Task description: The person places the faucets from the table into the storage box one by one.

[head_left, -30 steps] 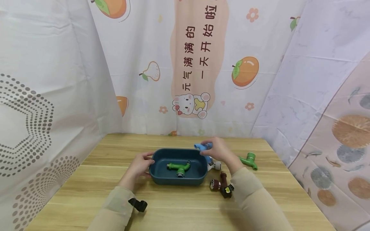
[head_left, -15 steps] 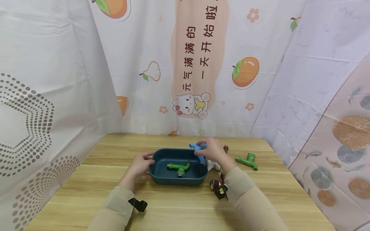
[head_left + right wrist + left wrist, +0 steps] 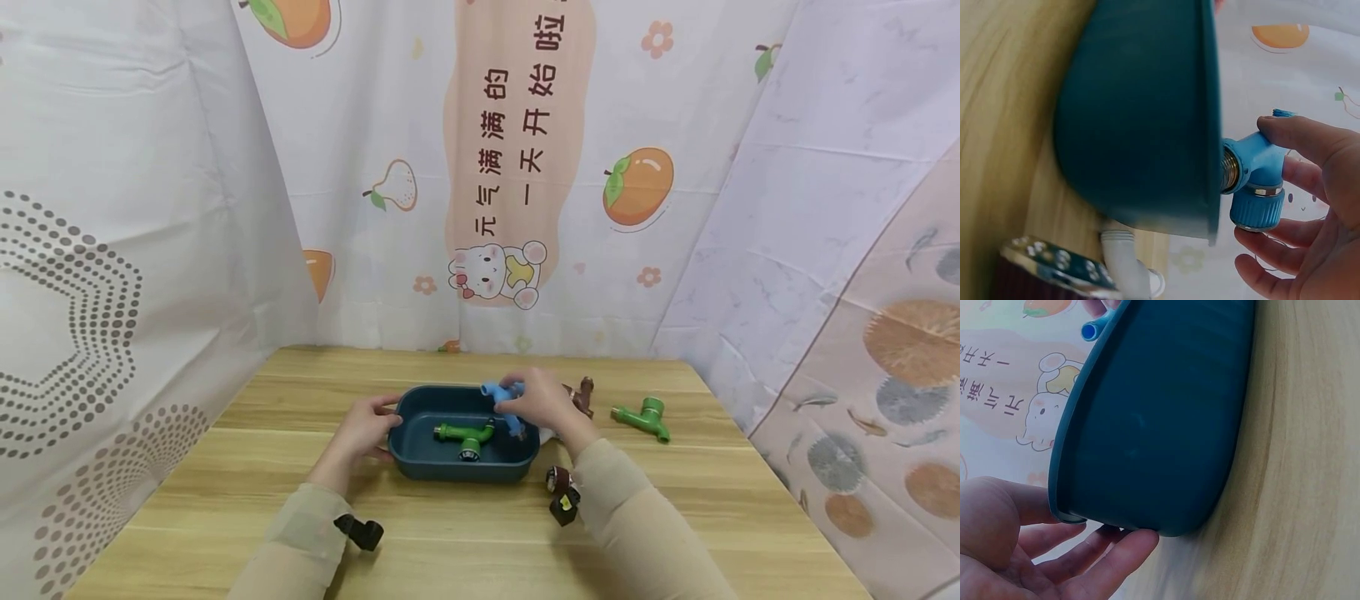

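Note:
A dark teal plastic basin [image 3: 463, 472] stands on the table, a green faucet [image 3: 467, 435] lying inside it. My left hand [image 3: 367, 427] grips the basin's left end; in the left wrist view the thumb is at the rim and the fingers press the outer wall. Over the basin's right end, my right hand [image 3: 542, 400] holds a blue plastic faucet [image 3: 1263, 159] between thumb and fingers. Its threaded end points down past the rim, as the right wrist view shows. Part of this faucet is hidden by the hand in the head view.
Right of the basin lie a dark red faucet [image 3: 557, 480], partly behind my sleeve, and a brown faucet [image 3: 584, 394]. A white faucet [image 3: 1125, 262] lies close to the basin's right end. Farther right is another green faucet [image 3: 645, 418]. Patterned curtains [image 3: 375, 317] surround the wooden table [image 3: 420, 533].
My right hand has moved left and down with the blue faucet, from beside the basin to over its right end. The left hand and the basin have stayed put.

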A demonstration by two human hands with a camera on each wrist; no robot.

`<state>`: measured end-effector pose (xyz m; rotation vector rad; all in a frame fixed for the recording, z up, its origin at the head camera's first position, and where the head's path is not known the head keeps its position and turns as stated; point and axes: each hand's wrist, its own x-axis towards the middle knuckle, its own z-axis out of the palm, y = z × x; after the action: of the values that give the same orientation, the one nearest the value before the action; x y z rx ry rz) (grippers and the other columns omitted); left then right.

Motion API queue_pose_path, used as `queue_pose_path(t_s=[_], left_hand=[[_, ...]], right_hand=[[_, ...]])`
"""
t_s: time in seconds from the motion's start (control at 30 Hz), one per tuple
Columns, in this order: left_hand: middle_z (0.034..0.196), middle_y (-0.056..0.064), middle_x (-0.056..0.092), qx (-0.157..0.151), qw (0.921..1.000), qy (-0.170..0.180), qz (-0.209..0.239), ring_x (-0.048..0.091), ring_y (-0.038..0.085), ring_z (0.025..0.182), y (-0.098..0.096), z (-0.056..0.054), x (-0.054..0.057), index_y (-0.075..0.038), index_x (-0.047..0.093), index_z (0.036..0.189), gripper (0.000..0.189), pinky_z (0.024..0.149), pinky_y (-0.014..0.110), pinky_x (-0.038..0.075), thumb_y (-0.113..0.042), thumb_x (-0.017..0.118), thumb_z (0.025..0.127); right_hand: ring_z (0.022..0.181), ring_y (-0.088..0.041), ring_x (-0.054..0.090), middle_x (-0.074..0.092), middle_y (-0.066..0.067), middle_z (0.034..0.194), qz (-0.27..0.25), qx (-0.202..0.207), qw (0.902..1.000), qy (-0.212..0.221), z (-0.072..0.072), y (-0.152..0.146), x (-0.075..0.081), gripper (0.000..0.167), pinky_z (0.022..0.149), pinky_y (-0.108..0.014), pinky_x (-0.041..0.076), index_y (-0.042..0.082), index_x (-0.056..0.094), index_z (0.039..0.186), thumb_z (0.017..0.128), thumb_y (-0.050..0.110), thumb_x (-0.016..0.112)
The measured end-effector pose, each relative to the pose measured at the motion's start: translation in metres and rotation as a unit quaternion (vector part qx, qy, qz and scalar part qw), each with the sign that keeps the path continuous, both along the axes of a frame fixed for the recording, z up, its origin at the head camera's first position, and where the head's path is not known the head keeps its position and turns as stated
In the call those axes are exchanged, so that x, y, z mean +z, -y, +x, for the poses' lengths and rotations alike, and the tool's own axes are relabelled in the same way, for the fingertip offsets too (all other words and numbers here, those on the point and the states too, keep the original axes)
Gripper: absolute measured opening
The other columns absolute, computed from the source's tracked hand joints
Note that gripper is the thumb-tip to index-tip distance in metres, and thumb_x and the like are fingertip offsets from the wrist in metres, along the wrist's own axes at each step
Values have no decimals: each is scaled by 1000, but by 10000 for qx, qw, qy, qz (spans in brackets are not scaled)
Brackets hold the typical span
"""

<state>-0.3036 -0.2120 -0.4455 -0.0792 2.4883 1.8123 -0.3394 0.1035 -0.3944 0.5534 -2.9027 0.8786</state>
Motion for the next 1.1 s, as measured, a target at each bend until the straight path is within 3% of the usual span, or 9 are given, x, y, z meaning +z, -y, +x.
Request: queue_pose_path(t_s=[0.47, 0.7, 0.83, 1.0, 1.1], left_hand=[[129, 29, 60, -34, 10000, -16, 25, 66, 40, 104, 0, -1, -1, -4, 55, 145, 46, 55, 49, 61, -2, 58, 99], [129, 29, 60, -48, 10000, -23, -2, 66, 42, 105, 0, 1, 0, -4, 55, 145, 46, 55, 49, 61, -2, 58, 99], [130, 31, 59, -93, 9999, -31, -25, 66, 42, 105, 0, 2, 2, -3, 55, 145, 46, 56, 49, 61, -2, 58, 99], [130, 30, 59, -94, 9999, -29, -63, 66, 42, 105, 0, 2, 2, -3, 55, 145, 46, 56, 49, 61, -3, 58, 99], [130, 31, 59, -99, 9999, -27, -47, 66, 43, 106, 0, 1, 1, -3, 55, 145, 46, 56, 49, 61, -2, 58, 99]], right_hand=[[109, -23, 62, 69, -3, 121, 170, 234, 9995, 125, 3, 6, -9, 33, 93, -48, 54, 18, 76, 115, 86, 32, 83], [95, -21, 60, 69, -4, 118, 338, 261, 9990, 148, 2, 8, -15, 32, 86, -44, 56, 17, 77, 111, 85, 32, 84], [95, -21, 61, 69, -5, 117, 503, 257, 9983, 146, 4, 10, -16, 32, 85, -43, 56, 16, 77, 112, 85, 31, 84], [97, -23, 60, 70, -7, 116, 722, 297, 9969, -57, 5, 11, -17, 33, 87, -44, 55, 14, 76, 113, 85, 29, 84], [107, -29, 60, 68, -11, 121, 788, 324, 9959, -293, 6, 11, -17, 33, 93, -47, 52, 12, 75, 116, 85, 24, 82]])
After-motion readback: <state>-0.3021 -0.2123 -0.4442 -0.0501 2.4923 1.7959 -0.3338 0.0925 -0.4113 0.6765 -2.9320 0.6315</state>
